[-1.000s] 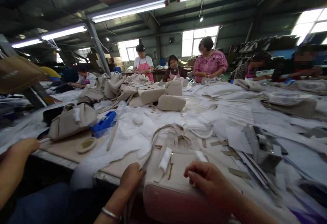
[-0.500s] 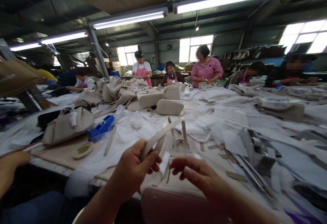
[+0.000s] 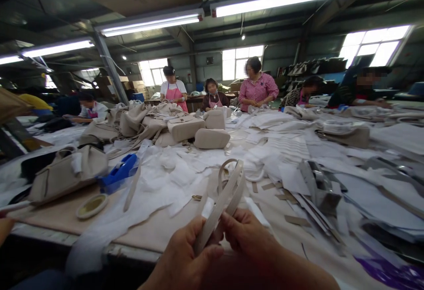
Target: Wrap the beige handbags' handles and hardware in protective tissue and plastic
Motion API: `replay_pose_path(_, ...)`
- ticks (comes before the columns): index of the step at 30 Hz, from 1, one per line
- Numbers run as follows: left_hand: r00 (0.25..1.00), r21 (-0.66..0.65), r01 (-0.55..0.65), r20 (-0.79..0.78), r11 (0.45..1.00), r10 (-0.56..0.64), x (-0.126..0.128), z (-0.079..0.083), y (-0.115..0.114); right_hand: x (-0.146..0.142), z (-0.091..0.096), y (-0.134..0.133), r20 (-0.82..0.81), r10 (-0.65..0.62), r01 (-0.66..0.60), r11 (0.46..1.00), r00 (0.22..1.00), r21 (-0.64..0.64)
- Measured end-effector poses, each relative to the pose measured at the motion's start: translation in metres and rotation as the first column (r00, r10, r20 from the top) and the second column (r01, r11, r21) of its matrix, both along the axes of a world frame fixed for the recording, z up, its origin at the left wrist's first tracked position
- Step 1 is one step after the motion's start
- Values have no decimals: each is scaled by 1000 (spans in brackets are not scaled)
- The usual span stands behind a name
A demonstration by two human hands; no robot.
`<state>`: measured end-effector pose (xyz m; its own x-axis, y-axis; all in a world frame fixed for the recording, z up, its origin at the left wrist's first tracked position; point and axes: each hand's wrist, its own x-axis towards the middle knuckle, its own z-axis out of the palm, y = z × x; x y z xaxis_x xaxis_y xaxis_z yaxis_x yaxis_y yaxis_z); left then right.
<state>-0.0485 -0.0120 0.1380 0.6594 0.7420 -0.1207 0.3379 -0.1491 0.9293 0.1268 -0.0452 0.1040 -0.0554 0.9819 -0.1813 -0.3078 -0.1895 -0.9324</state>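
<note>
My left hand [image 3: 185, 259] and my right hand [image 3: 247, 239] meet low in the middle of the view. Both pinch the beige straps [image 3: 228, 193] of a handbag, which loop upward between them. The bag's body is hidden beneath my hands. White wrapping [image 3: 208, 207] shows on the strap just above my left thumb. The hands sit at the near edge of the long worktable [image 3: 159, 228].
A beige handbag [image 3: 64, 175], a blue tape dispenser [image 3: 117, 171] and a round tin [image 3: 92, 205] lie to the left. White paper sheets [image 3: 291, 148] and more beige bags [image 3: 185, 129] cover the table. Metal pieces [image 3: 318, 188] lie right. Several people work at the far side.
My hands have drawn together and closer to me, gathering the straps into one upright loop. The pink-bottomed bag has dropped out of sight, and the view has shifted slightly right.
</note>
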Motion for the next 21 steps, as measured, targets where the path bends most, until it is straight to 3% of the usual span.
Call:
replay_pose_path(5, 981, 84, 187, 33, 979, -190, 2, 9, -4, 0, 6, 6, 51, 50, -51, 999, 997, 3)
replay_pose_path(9, 988, 105, 156, 2, 982, -157, 7, 12, -10, 1, 6, 10, 64, 132, -126, 988, 989, -91)
replay_pose_path(11, 987, 108, 155, 18, 982, -158, 7, 10, -10, 0, 8, 10, 113, 170, -167, 985, 979, -38)
replay_pose_path(13, 984, 64, 173, 32, 983, -176, 6, 6, -9, 0, 12, 8, 193, 132, -138, 990, 972, 19)
replay_pose_path(15, 985, -45, 171, 1, 984, -172, 5, 3, -6, 1, 15, 5, 207, 51, -51, 999, 977, -5)
replay_pose_path(18, 992, -152, 97, -71, 984, -108, 6, 3, -3, 6, 15, -1, -33, 113, -113, 994, 993, -13)
replay_pose_path(21, 996, -71, 74, -50, 995, -78, 8, 5, -1, 10, 11, -2, -200, 280, -255, 956, 939, 144)
